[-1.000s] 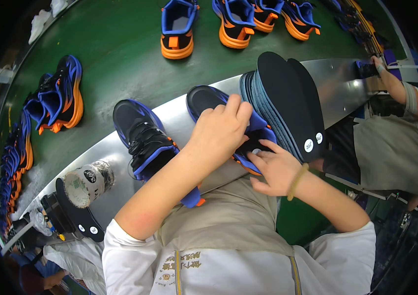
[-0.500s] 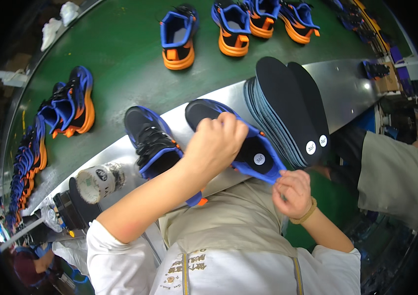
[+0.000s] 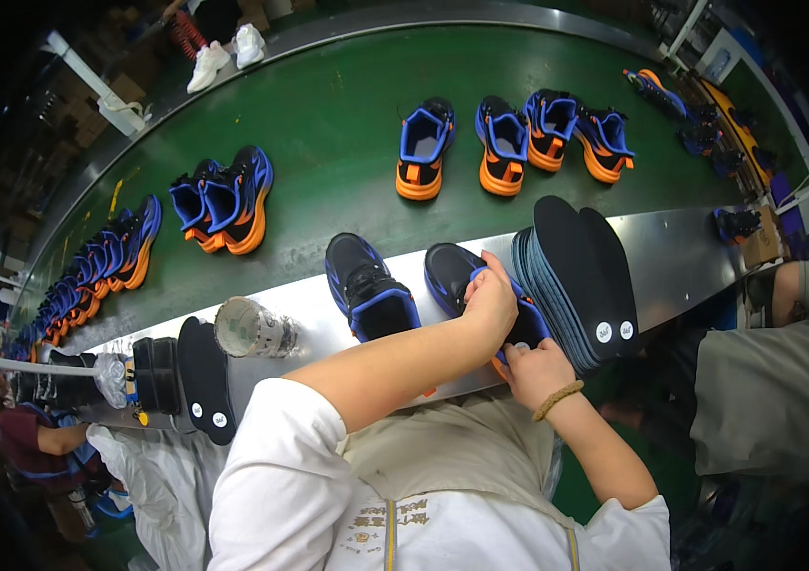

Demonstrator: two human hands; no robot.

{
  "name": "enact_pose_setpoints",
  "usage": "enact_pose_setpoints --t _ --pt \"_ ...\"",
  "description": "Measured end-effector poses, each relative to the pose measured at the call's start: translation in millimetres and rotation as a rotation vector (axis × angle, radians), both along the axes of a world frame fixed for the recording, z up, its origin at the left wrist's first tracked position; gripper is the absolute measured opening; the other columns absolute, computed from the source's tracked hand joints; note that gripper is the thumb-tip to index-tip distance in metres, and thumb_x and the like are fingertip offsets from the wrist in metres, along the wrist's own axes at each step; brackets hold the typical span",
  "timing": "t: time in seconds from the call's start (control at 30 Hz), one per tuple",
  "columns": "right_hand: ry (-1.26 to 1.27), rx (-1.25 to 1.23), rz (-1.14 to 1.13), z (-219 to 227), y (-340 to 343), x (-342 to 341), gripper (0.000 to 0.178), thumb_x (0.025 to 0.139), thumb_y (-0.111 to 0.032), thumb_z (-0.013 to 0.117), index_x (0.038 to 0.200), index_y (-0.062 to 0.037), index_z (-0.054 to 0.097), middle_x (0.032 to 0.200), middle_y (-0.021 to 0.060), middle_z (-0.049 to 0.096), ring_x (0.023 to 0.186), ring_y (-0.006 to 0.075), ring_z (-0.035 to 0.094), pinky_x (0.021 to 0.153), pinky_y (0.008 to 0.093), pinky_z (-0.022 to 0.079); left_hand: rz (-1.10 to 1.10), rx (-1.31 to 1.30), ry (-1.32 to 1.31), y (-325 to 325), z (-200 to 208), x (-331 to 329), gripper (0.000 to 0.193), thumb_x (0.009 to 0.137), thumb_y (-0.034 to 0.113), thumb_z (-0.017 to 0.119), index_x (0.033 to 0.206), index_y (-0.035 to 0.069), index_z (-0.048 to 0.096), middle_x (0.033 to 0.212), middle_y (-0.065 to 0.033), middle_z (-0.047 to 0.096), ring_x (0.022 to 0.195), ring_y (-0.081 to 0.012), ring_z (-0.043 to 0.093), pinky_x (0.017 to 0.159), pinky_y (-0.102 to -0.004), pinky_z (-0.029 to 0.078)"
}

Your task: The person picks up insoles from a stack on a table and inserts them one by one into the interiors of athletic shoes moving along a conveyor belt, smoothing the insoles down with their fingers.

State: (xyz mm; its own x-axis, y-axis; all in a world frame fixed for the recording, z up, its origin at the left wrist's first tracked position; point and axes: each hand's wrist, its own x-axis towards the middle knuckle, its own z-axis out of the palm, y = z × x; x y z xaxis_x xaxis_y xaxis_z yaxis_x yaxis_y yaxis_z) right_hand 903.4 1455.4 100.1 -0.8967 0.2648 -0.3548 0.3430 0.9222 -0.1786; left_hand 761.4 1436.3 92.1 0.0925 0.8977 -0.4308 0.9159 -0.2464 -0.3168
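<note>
A black and blue sneaker stands on the metal ledge in front of me, toe pointing away. My left hand is closed at the front of its opening, near the tongue and laces. At the heel end, the fingers of my right hand bend over the blue collar. Between my hands a dark strip of the shoe's inside shows; my left hand hides much of the upper. To the left stands a matching sneaker, its heel partly behind my left forearm. Right beside the gripped shoe rises a stack of black insoles.
More insoles lie left, by a worn tape-wrapped cup. Several blue-orange sneakers are lined up on the green conveyor beyond the metal ledge. White shoes sit at the far edge. A person in a grey apron is at right.
My view has shifted, so the scene sits lower and farther right. My left hand stays at the tongue area, while my right fingers have moved farther over the heel collar.
</note>
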Motion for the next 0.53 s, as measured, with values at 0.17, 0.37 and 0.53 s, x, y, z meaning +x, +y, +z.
enact_pose_setpoints --t 0.17,0.37,0.53 --pt "-0.008 -0.030 -0.070 1 -4 -3 0.016 0.079 -0.021 0.055 0.080 -0.0056 0.057 0.068 0.0087 0.061 0.061 0.0249 0.058 0.064 0.0339 0.040 0.139 0.213 -0.605 -2 -14 -35 0.028 0.073 0.023 0.054 0.079 -0.001 0.066 0.116 -0.0274 0.050 0.067 -0.0257 0.063 0.058 -0.0353 0.048" --pt "0.093 -0.197 -0.138 8 5 -19 0.025 0.085 -0.028 0.048 0.095 -0.0064 0.055 0.073 0.0107 0.064 0.067 0.0282 0.061 0.068 0.0370 0.042 0.804 0.333 -1.807 -36 34 -92 0.025 0.076 0.017 0.046 0.074 -0.003 0.061 0.104 -0.0135 0.061 0.061 -0.0141 0.054 0.055 -0.0257 0.044" --pt "-0.214 -0.340 -0.220 17 10 -66 0.052 0.082 -0.047 0.048 0.117 -0.0084 0.052 0.092 0.0177 0.064 0.085 0.0329 0.061 0.083 0.0411 0.043 1.051 0.830 -2.151 -119 62 -162 0.016 0.073 0.009 0.049 0.059 0.004 0.048 0.077 -0.0144 0.062 0.048 -0.0083 0.038 0.042 -0.0204 0.029"
